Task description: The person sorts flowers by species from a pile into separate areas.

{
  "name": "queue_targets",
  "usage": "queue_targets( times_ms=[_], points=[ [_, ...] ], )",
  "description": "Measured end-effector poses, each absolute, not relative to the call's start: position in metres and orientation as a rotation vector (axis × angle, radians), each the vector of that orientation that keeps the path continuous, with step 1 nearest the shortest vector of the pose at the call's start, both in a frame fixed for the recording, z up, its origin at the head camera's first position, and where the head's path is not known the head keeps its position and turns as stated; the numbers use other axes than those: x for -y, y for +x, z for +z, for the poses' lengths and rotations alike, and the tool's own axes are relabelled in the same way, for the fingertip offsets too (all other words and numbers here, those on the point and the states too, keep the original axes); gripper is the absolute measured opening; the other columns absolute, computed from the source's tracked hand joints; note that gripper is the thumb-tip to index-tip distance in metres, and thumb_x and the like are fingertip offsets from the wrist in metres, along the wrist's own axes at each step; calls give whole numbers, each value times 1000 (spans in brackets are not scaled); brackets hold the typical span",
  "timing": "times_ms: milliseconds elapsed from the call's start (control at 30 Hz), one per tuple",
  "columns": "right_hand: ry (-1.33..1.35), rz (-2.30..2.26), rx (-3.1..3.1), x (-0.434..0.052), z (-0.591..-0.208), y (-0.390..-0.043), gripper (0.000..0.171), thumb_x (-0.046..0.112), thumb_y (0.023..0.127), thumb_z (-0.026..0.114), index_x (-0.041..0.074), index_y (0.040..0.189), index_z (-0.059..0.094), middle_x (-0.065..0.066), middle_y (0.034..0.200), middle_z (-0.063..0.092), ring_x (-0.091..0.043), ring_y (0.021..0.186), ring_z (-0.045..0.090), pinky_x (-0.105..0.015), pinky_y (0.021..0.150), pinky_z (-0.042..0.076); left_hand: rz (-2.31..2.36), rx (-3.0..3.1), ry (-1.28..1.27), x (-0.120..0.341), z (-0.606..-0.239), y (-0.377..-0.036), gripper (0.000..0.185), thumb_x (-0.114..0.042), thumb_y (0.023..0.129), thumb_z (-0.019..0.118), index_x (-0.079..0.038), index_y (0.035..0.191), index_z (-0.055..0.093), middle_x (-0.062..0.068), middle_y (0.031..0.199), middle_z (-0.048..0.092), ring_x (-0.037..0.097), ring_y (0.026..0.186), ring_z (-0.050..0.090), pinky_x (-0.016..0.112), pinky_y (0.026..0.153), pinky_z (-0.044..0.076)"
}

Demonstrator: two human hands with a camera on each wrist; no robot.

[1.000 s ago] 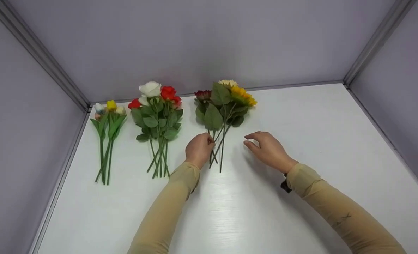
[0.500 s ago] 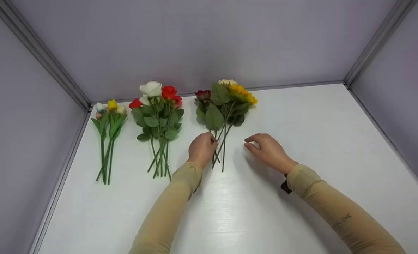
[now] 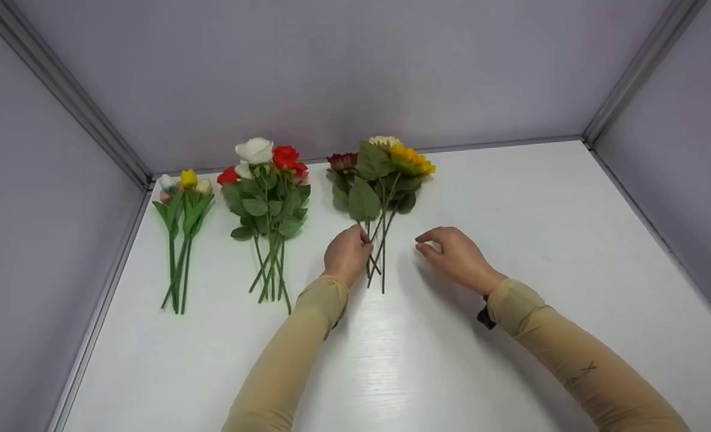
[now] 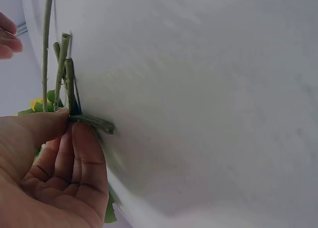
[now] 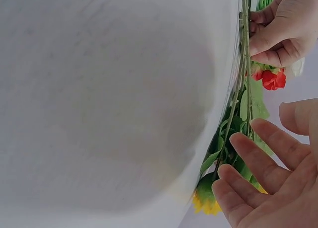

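A bunch of sunflowers [image 3: 380, 174] with large green leaves lies on the white table [image 3: 529, 204], heads toward the back wall. My left hand [image 3: 361, 243] pinches its thin green stems [image 3: 381, 264] from the left side. In the left wrist view the thumb and fingers of that left hand [image 4: 69, 122] close on the stems [image 4: 62, 69] near their cut ends. My right hand [image 3: 422, 241] is relaxed and holds nothing, a short way right of the stems. In the right wrist view its fingers [image 5: 258, 153] spread loosely beside the stems [image 5: 245, 64].
A bunch of red and white roses [image 3: 266, 186] lies left of the sunflowers. A small bunch of tulips [image 3: 182, 198] lies further left, near the left wall. Grey walls close in the table at the back and both sides.
My left hand has shifted slightly right with the stems. The sunflower bunch has swung to lie straighter, with its cut ends further right. The right hand has barely moved.
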State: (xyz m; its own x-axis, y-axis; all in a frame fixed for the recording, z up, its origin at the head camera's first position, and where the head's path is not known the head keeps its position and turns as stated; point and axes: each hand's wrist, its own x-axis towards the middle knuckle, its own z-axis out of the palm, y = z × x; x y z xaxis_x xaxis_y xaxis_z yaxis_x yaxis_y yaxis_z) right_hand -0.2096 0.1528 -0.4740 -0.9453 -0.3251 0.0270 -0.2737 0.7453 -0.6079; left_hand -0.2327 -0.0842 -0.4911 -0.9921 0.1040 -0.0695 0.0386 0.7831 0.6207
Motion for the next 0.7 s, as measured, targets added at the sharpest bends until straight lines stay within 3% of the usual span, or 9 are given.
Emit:
queue_targets(
  times_ms=[267, 567, 700],
  points=[
    [-484, -992, -2854, -155, -474, -209, 30, 25, 104, 64, 4, 121, 75, -14, 123, 70, -36, 124, 58, -51, 106, 44, 1013, -2830, 112, 85, -490, -232, 10, -18, 100, 68, -8, 102, 69, 7, 98, 69, 23, 85, 63, 39, 76, 52],
    [-468, -989, -2855, -159, -475, -207, 29, 24, 103, 64, 4, 122, 74, -12, 125, 69, -35, 127, 57, -51, 108, 43, 1066, -2783, 89, 85, -491, -232, 18, -28, 99, 71, -10, 100, 67, 3, 91, 66, 20, 80, 60, 38, 71, 50],
    [-459, -968, -2869, -163, -474, -208, 30, 25, 104, 63, 4, 123, 74, -13, 125, 69, -35, 126, 57, -51, 108, 43, 1068, -2816, 118, 91, -486, -232, 28, -34, 99, 70, -9, 110, 69, 5, 100, 66, 21, 88, 62, 38, 76, 52]
  ],
)
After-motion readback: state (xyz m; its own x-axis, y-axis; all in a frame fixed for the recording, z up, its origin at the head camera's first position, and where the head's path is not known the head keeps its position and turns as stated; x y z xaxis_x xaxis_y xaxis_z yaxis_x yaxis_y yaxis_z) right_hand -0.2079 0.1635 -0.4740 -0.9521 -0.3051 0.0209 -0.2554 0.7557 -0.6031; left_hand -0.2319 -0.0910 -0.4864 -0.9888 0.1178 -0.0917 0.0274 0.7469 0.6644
